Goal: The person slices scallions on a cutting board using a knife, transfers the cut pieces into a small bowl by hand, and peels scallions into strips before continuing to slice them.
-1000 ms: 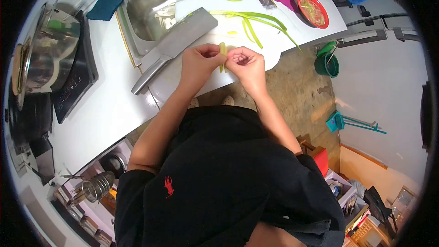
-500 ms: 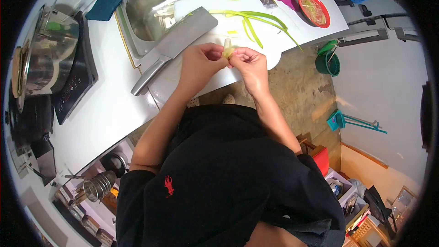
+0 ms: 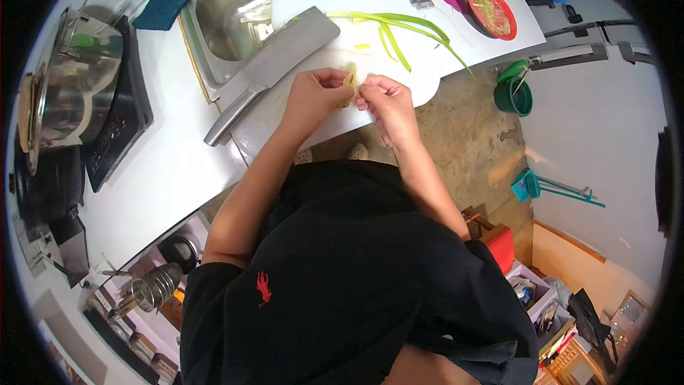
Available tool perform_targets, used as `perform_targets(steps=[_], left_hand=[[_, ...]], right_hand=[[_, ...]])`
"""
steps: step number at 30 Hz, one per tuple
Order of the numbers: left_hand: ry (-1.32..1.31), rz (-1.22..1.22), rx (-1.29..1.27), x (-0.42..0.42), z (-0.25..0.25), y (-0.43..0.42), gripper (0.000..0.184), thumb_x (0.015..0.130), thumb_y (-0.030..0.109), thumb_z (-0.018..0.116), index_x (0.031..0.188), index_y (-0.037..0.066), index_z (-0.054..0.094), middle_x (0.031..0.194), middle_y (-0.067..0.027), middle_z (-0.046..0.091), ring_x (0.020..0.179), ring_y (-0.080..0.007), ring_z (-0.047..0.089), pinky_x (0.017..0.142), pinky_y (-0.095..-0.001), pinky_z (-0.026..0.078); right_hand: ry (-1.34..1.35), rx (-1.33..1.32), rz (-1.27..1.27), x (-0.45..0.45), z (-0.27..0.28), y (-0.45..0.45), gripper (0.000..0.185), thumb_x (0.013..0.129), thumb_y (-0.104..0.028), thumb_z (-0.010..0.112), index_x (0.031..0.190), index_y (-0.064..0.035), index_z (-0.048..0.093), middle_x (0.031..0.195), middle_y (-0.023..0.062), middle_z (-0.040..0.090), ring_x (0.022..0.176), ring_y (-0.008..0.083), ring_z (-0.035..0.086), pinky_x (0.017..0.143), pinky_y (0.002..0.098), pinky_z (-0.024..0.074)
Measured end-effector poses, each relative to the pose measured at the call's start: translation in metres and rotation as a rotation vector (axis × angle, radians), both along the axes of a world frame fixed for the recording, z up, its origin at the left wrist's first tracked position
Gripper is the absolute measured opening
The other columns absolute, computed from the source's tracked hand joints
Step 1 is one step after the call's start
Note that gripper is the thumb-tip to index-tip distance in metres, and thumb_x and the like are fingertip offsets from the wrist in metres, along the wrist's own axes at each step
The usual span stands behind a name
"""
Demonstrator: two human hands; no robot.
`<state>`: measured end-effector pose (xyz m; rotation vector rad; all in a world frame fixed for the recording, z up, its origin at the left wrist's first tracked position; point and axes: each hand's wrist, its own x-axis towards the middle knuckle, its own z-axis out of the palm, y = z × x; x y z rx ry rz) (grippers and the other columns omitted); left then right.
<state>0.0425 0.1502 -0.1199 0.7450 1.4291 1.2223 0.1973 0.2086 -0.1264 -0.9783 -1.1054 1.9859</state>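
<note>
Yellow-green and pale, a short stalk piece sits over the near part of the white chopping board, directly between the two hands, its long axis running roughly away from the person. The left hand is clamped on it from the left, thumb and fingers drawn together; the right hand meets it from the right with a similar pinched grip. Neither hand is clearly nearer, since both touch it, though the fingers hide much of its lower end. Beyond the left hand, a broad steel cleaver lies slanted on the board, blade pointing far right and handle back toward the person. Long green stalks fan out beyond the right hand, well apart from the cleaver's handle, and a small cut bit rests just beyond the fingertips. Farther right on the white surface stands a red bowl of pale shreds; the steel sink is at far left. Nothing visible comes between the hands except the piece.
</note>
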Motion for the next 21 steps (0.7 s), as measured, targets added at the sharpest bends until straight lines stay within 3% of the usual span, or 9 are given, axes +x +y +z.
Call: perform_targets(steps=[4,7,10,13,16,17,20,21], left_hand=[[-0.035,0.012,0.054,0.005,0.008,-0.004,0.028,0.08,0.007,0.073,0.106,-0.003,0.068,0.084,-0.0065,0.071,0.071,-0.0082,0.063,0.065,-0.0212,0.048],[0.242,0.006,0.072,0.013,0.023,-0.009,0.028,0.079,0.007,0.073,0.106,-0.002,0.068,0.083,-0.006,0.071,0.072,-0.008,0.063,0.066,-0.0211,0.048],[0.349,-0.055,0.029,0.012,0.018,-0.011,0.028,0.078,0.007,0.073,0.104,-0.001,0.067,0.083,-0.0058,0.071,0.073,-0.0083,0.064,0.065,-0.0219,0.048],[0.237,-0.05,-0.001,0.01,0.015,-0.013,0.027,0.077,0.007,0.073,0.103,-0.001,0.067,0.081,-0.0045,0.071,0.073,-0.0076,0.064,0.064,-0.0222,0.048],[0.43,-0.057,-0.021,0.007,0.015,-0.014,0.03,0.077,0.009,0.073,0.104,-0.001,0.067,0.079,-0.0066,0.072,0.071,-0.0098,0.066,0.064,-0.0247,0.05],[0.49,-0.061,-0.033,0.008,0.018,-0.015,0.03,0.077,0.01,0.073,0.104,0.0,0.067,0.079,-0.0081,0.072,0.071,-0.0112,0.067,0.065,-0.0257,0.051],[0.62,-0.05,-0.043,0.011,0.024,-0.019,0.032,0.077,0.014,0.074,0.105,0.0,0.068,0.078,-0.0124,0.072,0.071,-0.0159,0.069,0.066,-0.0289,0.053],[0.632,-0.034,-0.026,0.012,0.02,-0.02,0.032,0.077,0.015,0.073,0.105,0.001,0.068,0.078,-0.0137,0.072,0.071,-0.0176,0.07,0.066,-0.03,0.054]], right_hand=[[0.084,-0.108,-0.04,0.002,0.003,-0.002,0.006,0.085,-0.001,0.065,0.09,0.0021,0.068,0.076,0.0055,0.068,0.065,0.0102,0.061,0.063,0.0222,0.0494],[0.083,-0.029,-0.047,0.002,-0.003,-0.002,0.006,0.085,0.0,0.064,0.09,0.0021,0.068,0.075,0.0055,0.067,0.064,0.0109,0.062,0.063,0.0227,0.0498],[0.088,-0.006,-0.046,0.004,-0.005,-0.003,0.005,0.085,0.0,0.064,0.088,0.0019,0.067,0.074,0.0046,0.067,0.063,0.0097,0.06,0.061,0.0226,0.0482],[-0.156,0.18,-0.025,0.005,-0.005,-0.007,0.005,0.082,-0.001,0.067,0.086,0.0013,0.065,0.072,0.0034,0.066,0.06,0.0085,0.057,0.058,0.0225,0.0461],[-0.498,0.593,-0.123,-0.006,0.001,-0.018,0.01,0.078,-0.001,0.07,0.086,-0.0001,0.065,0.07,0.004,0.063,0.057,0.0093,0.054,0.055,0.0236,0.0442],[-0.635,0.68,-0.152,-0.008,0.012,-0.02,0.016,0.072,-0.002,0.074,0.086,-0.0013,0.065,0.075,0.0069,0.064,0.067,0.0174,0.058,0.063,0.0288,0.0485],[-0.639,1.132,-0.261,-0.01,0.009,-0.019,0.019,0.068,-0.003,0.077,0.084,-0.0023,0.067,0.084,0.0077,0.065,0.084,0.0258,0.06,0.077,0.0351,0.0492],[-0.634,1.171,-0.205,-0.008,0.005,-0.018,0.019,0.068,-0.002,0.077,0.085,-0.0025,0.067,0.087,0.007,0.066,0.089,0.0269,0.059,0.08,0.0364,0.0483]])
